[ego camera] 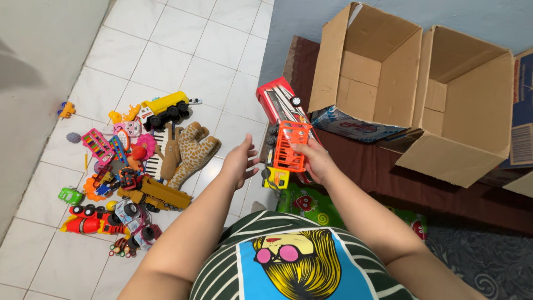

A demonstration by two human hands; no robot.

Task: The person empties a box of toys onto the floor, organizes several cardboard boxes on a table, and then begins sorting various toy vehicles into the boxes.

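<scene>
the red toy truck (284, 119), orange cage at its back, is held mid-air near the open cardboard box (371, 66), gripped by the right hand (314, 158); the left hand (240, 161) hovers beside it, fingers spread, holding nothing.

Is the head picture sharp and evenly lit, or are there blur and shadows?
Head view: even, soft light, no glare; the left hand is slightly motion-blurred; the right hand with its orange toy truck and the toy pile look sharp; a grey shadow covers the upper left floor.
</scene>
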